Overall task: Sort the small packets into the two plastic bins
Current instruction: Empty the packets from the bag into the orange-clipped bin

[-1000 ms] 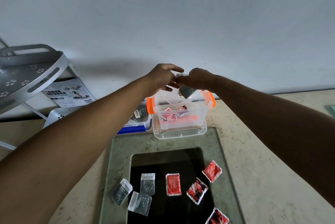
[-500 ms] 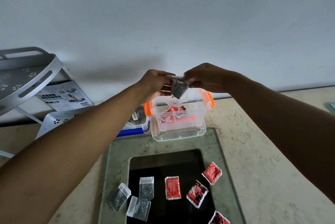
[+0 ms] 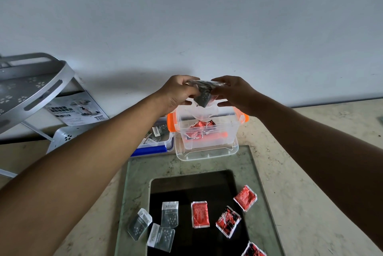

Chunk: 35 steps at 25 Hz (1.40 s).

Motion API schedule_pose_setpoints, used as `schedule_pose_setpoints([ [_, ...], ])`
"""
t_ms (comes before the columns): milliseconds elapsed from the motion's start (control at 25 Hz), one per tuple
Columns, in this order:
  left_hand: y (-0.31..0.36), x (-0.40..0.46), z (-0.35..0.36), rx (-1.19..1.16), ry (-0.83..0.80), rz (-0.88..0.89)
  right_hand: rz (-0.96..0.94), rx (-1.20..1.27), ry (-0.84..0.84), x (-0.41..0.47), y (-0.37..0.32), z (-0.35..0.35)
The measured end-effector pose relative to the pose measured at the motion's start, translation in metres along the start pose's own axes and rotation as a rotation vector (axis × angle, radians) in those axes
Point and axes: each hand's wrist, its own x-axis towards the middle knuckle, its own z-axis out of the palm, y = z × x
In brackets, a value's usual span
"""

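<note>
My left hand (image 3: pixel 177 92) and my right hand (image 3: pixel 234 91) together pinch a clear bag holding a grey packet (image 3: pixel 204 95), raised above the clear bin with orange latches (image 3: pixel 207 137). Red packets lie inside that bin. To its left, partly behind my left forearm, a blue-edged bin (image 3: pixel 154 147) contains grey packets. On the glass board (image 3: pixel 255 177) near me lie three grey packets (image 3: pixel 170 214) at the left and several red packets (image 3: pixel 200 214) at the right.
A grey metal rack (image 3: pixel 31 87) and a printed box (image 3: pixel 76 110) stand at the left against the white wall. The clear bin rests on its lid (image 3: pixel 207 154). Beige stone counter (image 3: pixel 310 172) surrounds the board.
Both hands have risen from just over the orange-latched bin's opening, lifting the bag with the grey packet higher above it. The loose packets on the board have not moved.
</note>
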Motion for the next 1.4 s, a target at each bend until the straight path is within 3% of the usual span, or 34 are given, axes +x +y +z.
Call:
schedule_pose_setpoints([
  [600, -0.005, 0.002, -0.005, 0.011, 0.090, 0.136, -0.029, -0.100, 0.048, -0.001, -0.012, 0.005],
  [1400, -0.002, -0.001, -0.004, -0.039, 0.048, 0.076, -0.105, -0.190, 0.103, 0.004, -0.011, 0.007],
])
